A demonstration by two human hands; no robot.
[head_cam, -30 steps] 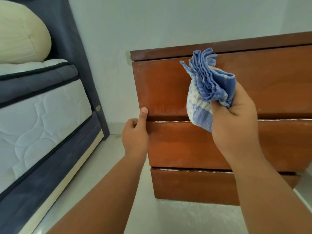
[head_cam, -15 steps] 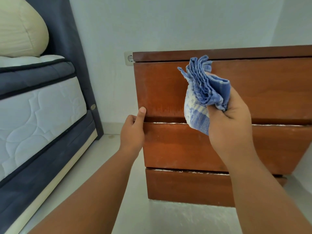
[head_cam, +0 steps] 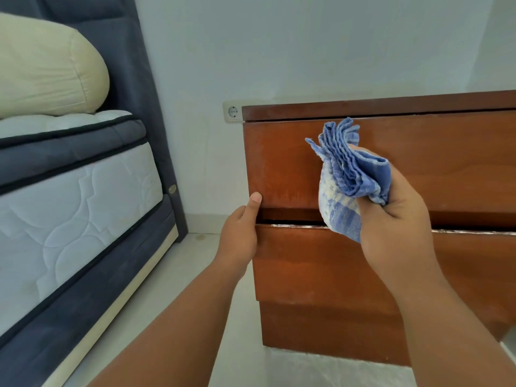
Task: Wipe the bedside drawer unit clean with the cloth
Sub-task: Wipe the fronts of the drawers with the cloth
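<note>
Head view, looking down at both hands in front of the bedside drawer unit (head_cam: 446, 169). The right hand (head_cam: 396, 219) grips a bunched blue and cream cloth (head_cam: 349, 174), fingers curled round its middle folds. The cloth's ruffled edges fan upward out of the fist, in front of the unit's top drawer front (head_cam: 282, 163), and a looser tail hangs below the hand across the gap above the second drawer (head_cam: 307, 263). Whether the cloth touches the wood cannot be told.

The left hand (head_cam: 240, 236) holds the unit's left edge at that same gap, its thumb lying upright against the lower left corner of the top drawer front and its fingers curled round the side, out of sight.

A third, lower drawer front (head_cam: 321, 328) sits beneath, just above the pale floor (head_cam: 195, 277). A wall socket (head_cam: 233, 111) shows just beside the unit's top left corner. Left of the unit, across a strip of floor, stands a bed with a white quilted mattress (head_cam: 78, 216), a dark blue headboard (head_cam: 125, 51) and a cream pillow (head_cam: 47, 71) on top.
</note>
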